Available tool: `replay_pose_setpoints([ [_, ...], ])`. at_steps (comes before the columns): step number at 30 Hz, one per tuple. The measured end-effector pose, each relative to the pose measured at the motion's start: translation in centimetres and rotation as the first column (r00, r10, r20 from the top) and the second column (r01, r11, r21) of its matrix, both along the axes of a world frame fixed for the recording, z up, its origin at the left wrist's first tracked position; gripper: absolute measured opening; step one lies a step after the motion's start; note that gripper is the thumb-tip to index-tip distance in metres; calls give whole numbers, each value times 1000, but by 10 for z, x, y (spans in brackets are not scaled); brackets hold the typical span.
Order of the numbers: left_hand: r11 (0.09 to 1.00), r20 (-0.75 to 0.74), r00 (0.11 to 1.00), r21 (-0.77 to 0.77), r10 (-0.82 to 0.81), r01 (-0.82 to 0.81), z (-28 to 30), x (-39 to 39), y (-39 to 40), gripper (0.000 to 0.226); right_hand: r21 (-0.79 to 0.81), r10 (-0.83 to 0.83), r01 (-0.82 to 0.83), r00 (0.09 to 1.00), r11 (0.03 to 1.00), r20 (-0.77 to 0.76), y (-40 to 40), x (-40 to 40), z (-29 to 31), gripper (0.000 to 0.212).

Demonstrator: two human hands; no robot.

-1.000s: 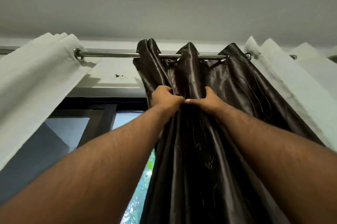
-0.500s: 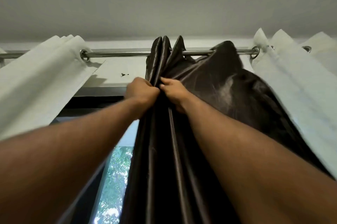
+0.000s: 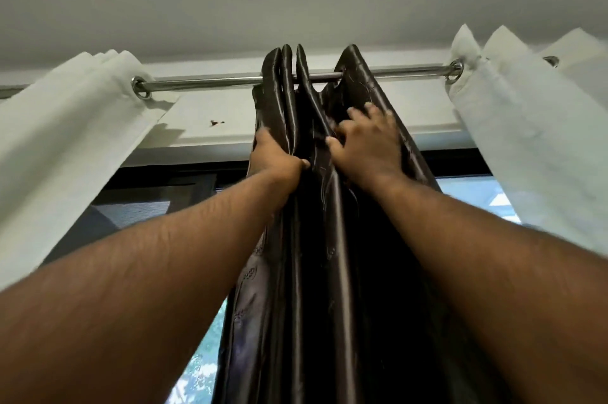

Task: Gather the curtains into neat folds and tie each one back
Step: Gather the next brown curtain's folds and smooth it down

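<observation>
Dark brown satin eyelet curtain hangs bunched in narrow vertical folds at frame centre on a polished metal rod, between two white fabric curtains, one at left and one at right. The left hand grips the left-side folds with curled fingers. The right hand lies on the right-side folds, fingers spread and slightly bent, thumb pressing the cloth; a firm hold cannot be confirmed.

A steel rod runs across under the ceiling. A dark curtain hangs bunched at its middle, a white curtain at each end.
</observation>
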State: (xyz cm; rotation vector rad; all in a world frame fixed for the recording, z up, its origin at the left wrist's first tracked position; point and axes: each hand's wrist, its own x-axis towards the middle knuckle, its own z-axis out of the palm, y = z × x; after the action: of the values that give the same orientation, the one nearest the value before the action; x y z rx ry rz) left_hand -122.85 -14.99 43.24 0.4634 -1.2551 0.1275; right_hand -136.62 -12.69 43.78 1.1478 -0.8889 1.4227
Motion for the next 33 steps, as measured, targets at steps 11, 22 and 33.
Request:
replay_pose_setpoints([
  [11,972,20,973,54,-230,229,14,-70,7,17,199,490,-569,805,798,336,14,-93,12,40],
  [22,922,32,924,90,-381,376,25,-85,12,48,158,797,-861,508,484,325,-12,-71,32,43],
  [33,982,111,976,13,-186,186,16,67,20,27,344,909,-878,397,334,130,-14,114,43,30],
])
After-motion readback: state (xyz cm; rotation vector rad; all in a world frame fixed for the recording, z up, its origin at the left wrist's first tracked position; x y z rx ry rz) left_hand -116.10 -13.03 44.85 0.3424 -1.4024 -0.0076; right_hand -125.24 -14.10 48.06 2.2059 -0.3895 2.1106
